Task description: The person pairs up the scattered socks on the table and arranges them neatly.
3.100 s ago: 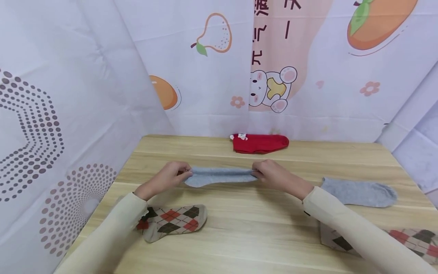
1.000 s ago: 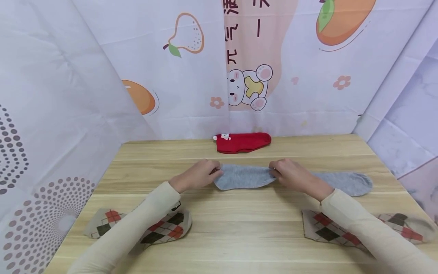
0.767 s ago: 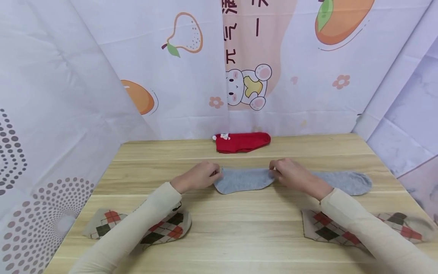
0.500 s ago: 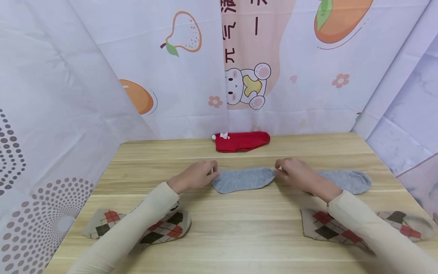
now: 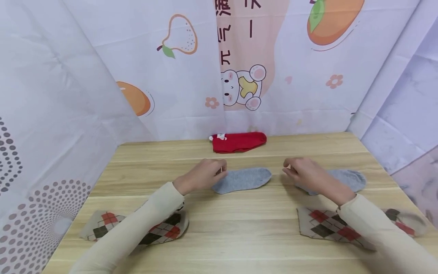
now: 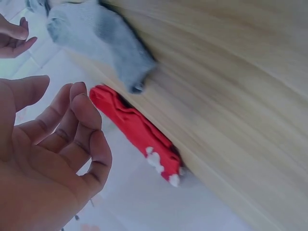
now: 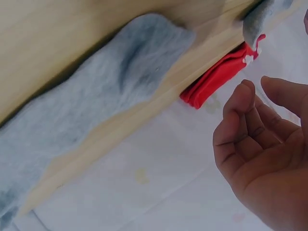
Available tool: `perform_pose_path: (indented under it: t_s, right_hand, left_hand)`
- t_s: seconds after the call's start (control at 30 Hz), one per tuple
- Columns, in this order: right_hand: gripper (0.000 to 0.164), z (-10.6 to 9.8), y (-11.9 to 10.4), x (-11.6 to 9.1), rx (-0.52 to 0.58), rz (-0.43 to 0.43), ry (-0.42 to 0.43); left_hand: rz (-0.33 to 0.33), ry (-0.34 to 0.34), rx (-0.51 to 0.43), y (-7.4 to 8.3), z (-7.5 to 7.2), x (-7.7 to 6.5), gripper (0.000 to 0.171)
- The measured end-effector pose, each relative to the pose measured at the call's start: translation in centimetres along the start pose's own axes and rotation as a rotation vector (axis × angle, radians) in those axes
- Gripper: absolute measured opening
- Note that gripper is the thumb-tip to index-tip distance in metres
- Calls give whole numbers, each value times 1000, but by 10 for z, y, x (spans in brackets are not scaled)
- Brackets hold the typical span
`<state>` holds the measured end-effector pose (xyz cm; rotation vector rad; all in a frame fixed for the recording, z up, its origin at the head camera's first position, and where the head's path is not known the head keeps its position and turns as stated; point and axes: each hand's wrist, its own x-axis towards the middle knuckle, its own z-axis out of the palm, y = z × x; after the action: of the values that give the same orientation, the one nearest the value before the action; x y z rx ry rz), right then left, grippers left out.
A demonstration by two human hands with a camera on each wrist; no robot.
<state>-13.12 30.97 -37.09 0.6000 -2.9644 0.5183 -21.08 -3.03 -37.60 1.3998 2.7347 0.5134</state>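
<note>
A grey sock [image 5: 243, 180] lies flat at mid-table, its left end beside my left hand [image 5: 204, 175]. In the left wrist view this hand [image 6: 57, 149] has loosely bent fingers, thumb apart, and nothing between them. My right hand [image 5: 308, 174] hovers to the right of that sock, apart from it. Its fingers are loosely bent and hold nothing, as the right wrist view of the hand [image 7: 269, 149] shows. Under and behind the right hand lies a second grey sock [image 5: 350, 179], partly hidden by it. A red sock [image 5: 239, 142] with white trim lies behind, near the back edge.
An argyle sock [image 5: 172, 226] lies at front left, partly under the left sleeve [image 5: 137, 224]. Another argyle sock [image 5: 321, 224] lies at front right, crossed by the right sleeve [image 5: 380, 224]. A printed curtain [image 5: 184, 95] hangs right behind the wooden table [image 5: 239, 243].
The grey sock, earlier held at both ends and stretched, was moved rightward and laid down. Both hands have let go; the right hand has drawn off to the right.
</note>
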Motion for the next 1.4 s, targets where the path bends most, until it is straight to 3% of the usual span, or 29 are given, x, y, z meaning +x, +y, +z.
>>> perform_pose_path:
  t_s: [0.4, 0.8, 1.13, 1.4]
  right_hand:
    - [11, -19, 20, -27, -24, 61, 39]
    - [14, -31, 40, -46, -45, 110, 61]
    - [14, -36, 62, -65, -42, 188, 89]
    - [17, -40, 80, -82, -62, 239, 120]
  left_hand:
    - [91, -9, -34, 29, 5, 33, 8]
    - [123, -42, -94, 53, 13, 61, 9]
    - [194, -62, -80, 80, 27, 89, 16]
    - [292, -63, 16, 101, 46, 117, 19]
